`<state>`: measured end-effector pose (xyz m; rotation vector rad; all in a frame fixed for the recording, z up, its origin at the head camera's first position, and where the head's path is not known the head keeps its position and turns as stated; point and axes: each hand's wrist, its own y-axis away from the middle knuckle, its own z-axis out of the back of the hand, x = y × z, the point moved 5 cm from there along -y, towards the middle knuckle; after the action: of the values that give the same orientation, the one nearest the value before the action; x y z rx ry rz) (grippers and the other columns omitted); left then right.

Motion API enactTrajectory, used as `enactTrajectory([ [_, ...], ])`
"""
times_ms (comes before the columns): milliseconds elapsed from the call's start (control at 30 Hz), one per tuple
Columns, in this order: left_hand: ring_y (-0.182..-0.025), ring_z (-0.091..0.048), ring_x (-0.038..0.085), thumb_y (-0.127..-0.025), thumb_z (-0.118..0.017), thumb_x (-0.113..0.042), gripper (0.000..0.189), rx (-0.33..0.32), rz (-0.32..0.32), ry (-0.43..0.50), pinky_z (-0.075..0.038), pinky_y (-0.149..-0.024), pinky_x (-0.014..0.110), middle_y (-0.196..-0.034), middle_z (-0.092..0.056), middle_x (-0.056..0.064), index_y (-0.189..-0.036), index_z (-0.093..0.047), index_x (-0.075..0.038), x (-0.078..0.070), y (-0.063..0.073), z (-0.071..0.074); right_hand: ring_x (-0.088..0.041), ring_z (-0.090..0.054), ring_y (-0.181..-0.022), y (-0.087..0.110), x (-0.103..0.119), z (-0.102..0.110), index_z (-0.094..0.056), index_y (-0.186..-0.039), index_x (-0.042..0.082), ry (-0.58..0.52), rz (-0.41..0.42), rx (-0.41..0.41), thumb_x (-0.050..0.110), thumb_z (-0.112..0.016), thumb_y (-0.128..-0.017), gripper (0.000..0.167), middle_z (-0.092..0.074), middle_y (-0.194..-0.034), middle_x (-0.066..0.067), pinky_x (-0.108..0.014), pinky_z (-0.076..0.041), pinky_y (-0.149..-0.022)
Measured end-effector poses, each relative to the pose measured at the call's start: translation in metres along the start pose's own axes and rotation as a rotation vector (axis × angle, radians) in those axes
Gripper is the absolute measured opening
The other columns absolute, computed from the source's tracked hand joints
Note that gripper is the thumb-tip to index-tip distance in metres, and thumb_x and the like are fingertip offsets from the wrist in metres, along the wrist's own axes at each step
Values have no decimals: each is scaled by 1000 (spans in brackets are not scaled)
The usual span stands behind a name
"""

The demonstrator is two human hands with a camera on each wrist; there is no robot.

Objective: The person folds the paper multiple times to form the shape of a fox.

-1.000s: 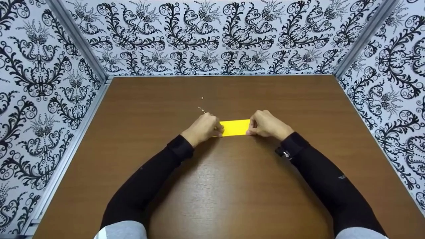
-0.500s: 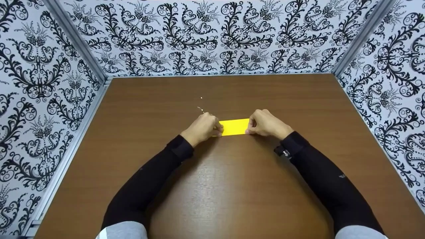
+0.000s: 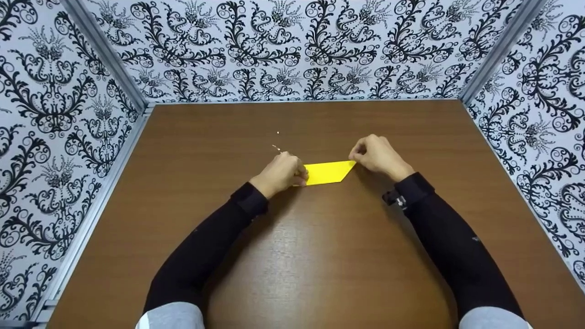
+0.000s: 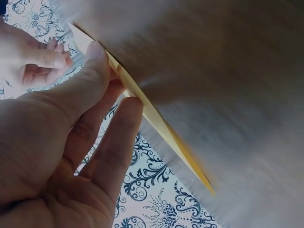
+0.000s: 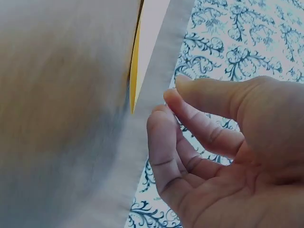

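Note:
A folded piece of yellow paper [image 3: 327,172] lies near the middle of the table, its right end slanting to a point at the far side. My left hand [image 3: 284,171] pinches its left end. In the left wrist view the thumb and fingers grip the paper [image 4: 152,114] along its thin edge, and layers show apart there. Just off the pointed end is my right hand [image 3: 379,155]. The right wrist view has this hand [image 5: 209,152] with bent fingers and nothing held, a small gap between its fingertips and the paper [image 5: 135,80].
A brown wood-look table [image 3: 292,256] spreads under both arms. Patterned black-and-white walls [image 3: 292,50] with grey metal frame strips [image 3: 103,55] close in the back and sides. Small white specks [image 3: 277,148] show on the table beyond my left hand.
My right hand has let go of the paper's right end and moved away and to the right, uncovering the slanted tip. The left hand holds its place.

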<state>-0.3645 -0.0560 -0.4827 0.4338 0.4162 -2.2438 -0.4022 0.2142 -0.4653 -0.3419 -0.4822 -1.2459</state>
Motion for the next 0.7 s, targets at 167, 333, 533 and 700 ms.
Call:
enactTrajectory([
  [167, -101, -88, 30, -94, -98, -15, 20, -14, -2, 36, -72, -97, 44, -109, -91, 13, -109, -93, -3, 2, 0, 2, -31, -70, -99, -10, -9, -2, -89, -122, 5, 4, -37, 53, 25, -79, -112, 25, -88, -119, -17, -33, -52, -82],
  [333, -103, -89, 31, -94, -98, -15, 24, -22, 15, 71, -73, -96, 43, -112, -91, 15, -112, -92, -2, 3, 3, 0, -25, -65, -87, -15, -15, -5, -88, -115, 3, 23, -75, 104, 34, -80, -111, 32, -82, -107, -15, -30, -50, -73],
  [533, -100, -89, 31, -95, -98, -15, 22, -30, -4, 59, -73, -94, 44, -109, -91, 15, -111, -91, -1, 2, 5, 0, -21, -60, -79, -16, -14, -7, -86, -101, 4, 39, -58, 122, 36, -81, -109, 33, -76, -96, -8, -31, -47, -71],
  [700, -98, -87, 31, -95, -98, -15, 21, -29, 2, 51, -72, -94, 44, -108, -91, 14, -110, -91, -1, 4, 5, 0, -21, -61, -80, -16, -13, -7, -84, -98, 5, 29, -64, 126, 37, -82, -108, 33, -77, -97, -9, -31, -48, -71],
])
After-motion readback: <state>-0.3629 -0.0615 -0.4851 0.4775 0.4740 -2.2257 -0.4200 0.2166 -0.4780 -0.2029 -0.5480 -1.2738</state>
